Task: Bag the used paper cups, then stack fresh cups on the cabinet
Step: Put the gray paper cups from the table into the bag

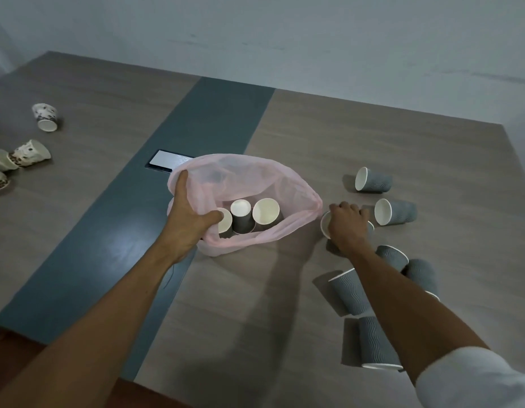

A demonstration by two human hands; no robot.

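Observation:
A pink plastic bag (285, 184) lies open on the table, and three grey paper cups (242, 222) with white insides rest in it. My left hand (190, 213) grips the bag's left rim and holds the mouth open. Just right of the bag, my right hand (348, 228) is closed over a grey cup (325, 223) lying on its side. Several more grey ribbed cups (395, 212) lie tipped around my right arm. At the far left lie several white cups with brown patterns (29, 153).
The wooden table (108, 119) has a dark blue-grey strip down its middle with a rectangular cable hatch (167, 161) just behind the bag. The table's near edge (129, 378) runs below my left forearm. A pale wall stands behind.

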